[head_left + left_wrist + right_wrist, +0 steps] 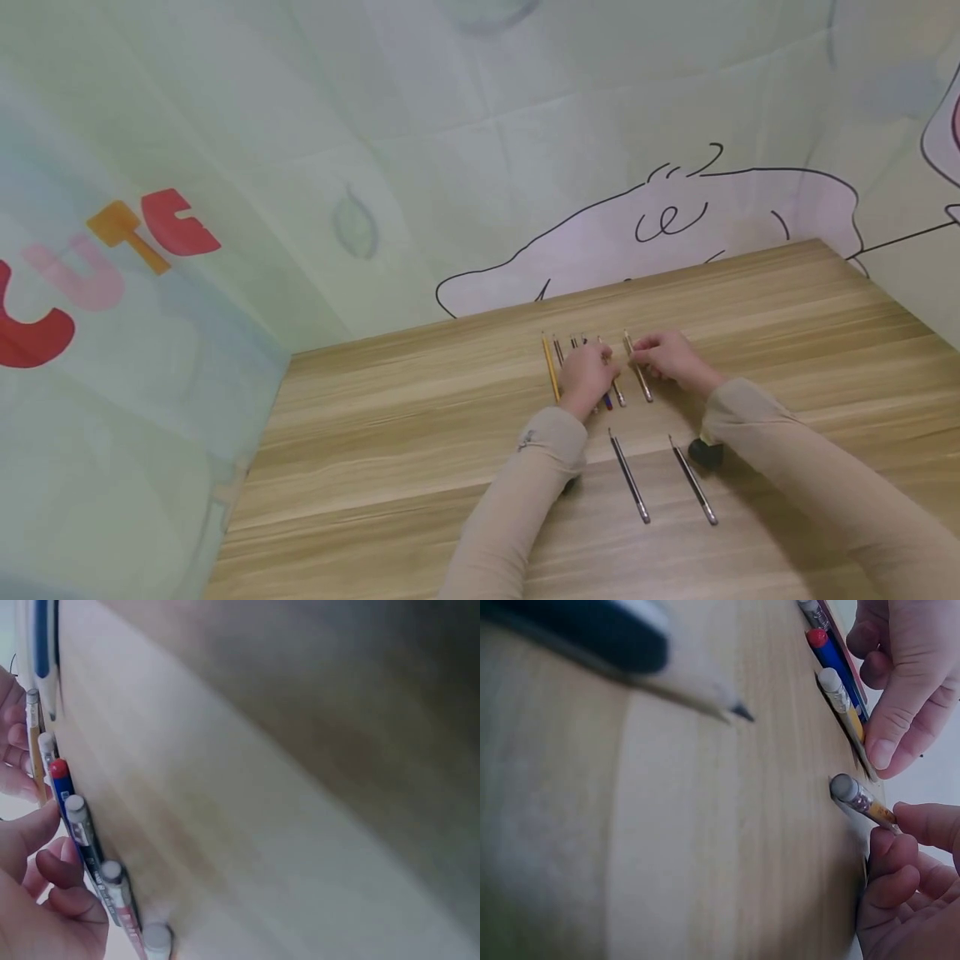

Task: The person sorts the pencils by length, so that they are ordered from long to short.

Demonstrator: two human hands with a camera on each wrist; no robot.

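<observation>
With 12 o'clock at the bench's far edge and the hands at the centre of the dial, the right hand (670, 360) pinches a tan pencil (642, 380) between thumb and fingers, its eraser toward 5 o'clock. The left hand (588, 375), at 9 o'clock from it, has bent fingers touching a white-ended pencil (619, 395); I cannot tell whether they grip it. Just beside that lies a blue pencil (838, 666) with a red end, then darker pencils (558, 348) partly hidden by the left hand, and a yellow pencil (550, 358) at 9 o'clock. Two dark pencils lie apart at 6 (628, 475) and 5 o'clock (692, 479), points away from the person. Beyond the wooden bench (360, 433), a printed backdrop (420, 167) shows "CUTE" between 9 and 10 o'clock.
</observation>
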